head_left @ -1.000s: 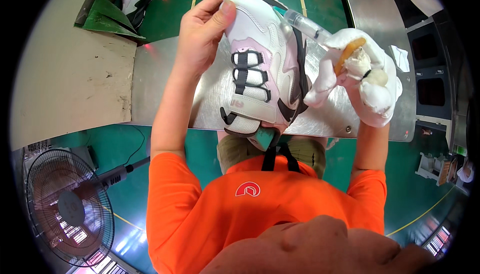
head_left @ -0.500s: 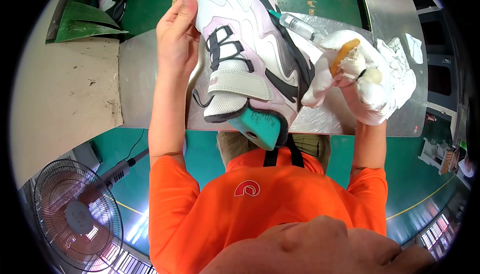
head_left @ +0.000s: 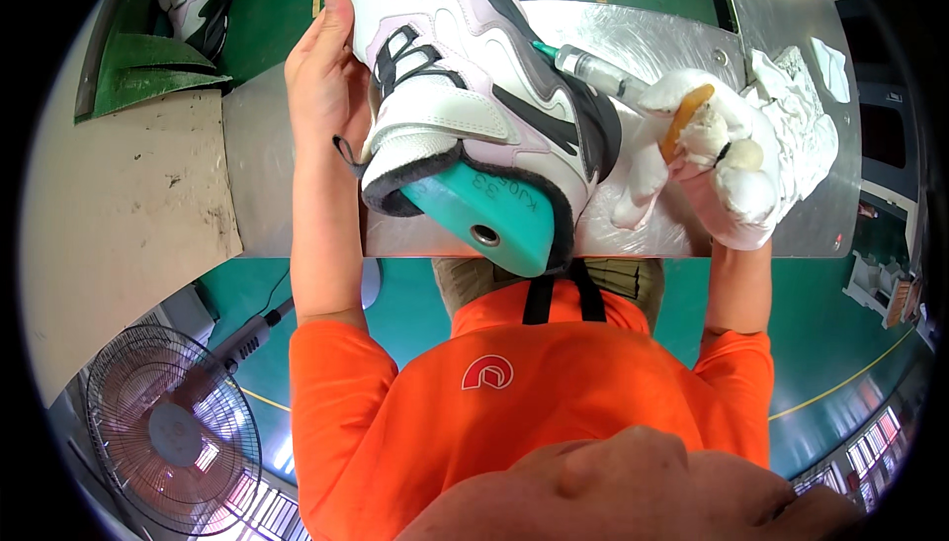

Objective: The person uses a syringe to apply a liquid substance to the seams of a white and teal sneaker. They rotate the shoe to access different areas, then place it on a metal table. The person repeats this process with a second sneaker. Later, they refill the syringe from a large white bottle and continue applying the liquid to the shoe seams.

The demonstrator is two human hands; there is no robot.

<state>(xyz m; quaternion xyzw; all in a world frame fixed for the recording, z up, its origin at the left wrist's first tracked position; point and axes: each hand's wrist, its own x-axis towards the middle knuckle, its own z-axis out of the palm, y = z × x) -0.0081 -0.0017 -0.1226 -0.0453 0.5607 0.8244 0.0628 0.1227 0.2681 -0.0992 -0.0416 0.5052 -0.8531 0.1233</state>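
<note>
My bare left hand [head_left: 331,76] is closed on the toe end and left side of a white and lilac sneaker [head_left: 465,76]. A teal shoe last [head_left: 494,215] fills the sneaker's collar, which faces me. My right hand [head_left: 727,160], in a white glove, grips a clear syringe [head_left: 601,76] with a green tip. That tip is at the sneaker's right side, by the line where upper meets dark sole; whether it touches, I cannot tell. An orange-brown strip [head_left: 687,118] wraps one gloved finger. The syringe's rear end is hidden by the glove.
A crumpled white cloth [head_left: 803,131] lies right of my glove on the metal table [head_left: 262,195]. Another sneaker [head_left: 208,7] stands at the far left, near a cut green sheet [head_left: 153,61]. A standing fan [head_left: 173,432] is at lower left, below a beige board [head_left: 129,185].
The sneaker has turned and tilted, with its collar and teal last showing more. My left hand has shifted slightly left with it. The syringe tip has moved a little lower along the sole edge.
</note>
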